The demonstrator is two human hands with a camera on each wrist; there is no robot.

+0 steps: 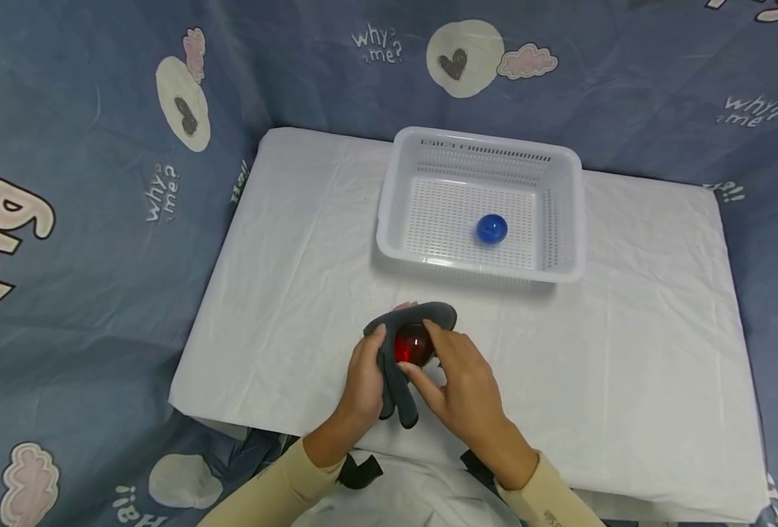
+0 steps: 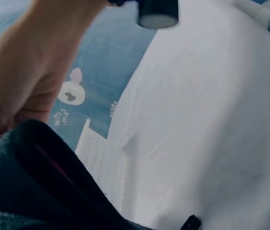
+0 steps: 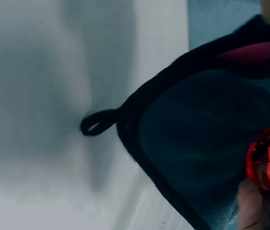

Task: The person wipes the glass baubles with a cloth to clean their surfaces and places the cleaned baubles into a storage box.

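Observation:
In the head view a dark grey cloth point(image 1: 438, 315) with black edging is held above the near part of the white table. My left hand point(image 1: 364, 384) grips it along its left side, with the far fingers mostly hidden behind it. A shiny, see-through red ball point(image 1: 410, 350) lies against the cloth's folded face. Thumb and fingers of my right hand point(image 1: 473, 388) pinch this ball from the right. The right wrist view shows the cloth point(image 3: 202, 129) spread wide, with a small black hanging loop point(image 3: 99, 122) at its corner and the red ball point(image 3: 268, 165) at the edge.
A white plastic basket point(image 1: 468, 271) with perforated sides stands at the back of the table, beyond my hands. Inside it lies a blue ball point(image 1: 492, 229). The white-covered table point(image 1: 652, 351) is bordered by blue printed curtains point(image 1: 323, 80) at the back and sides.

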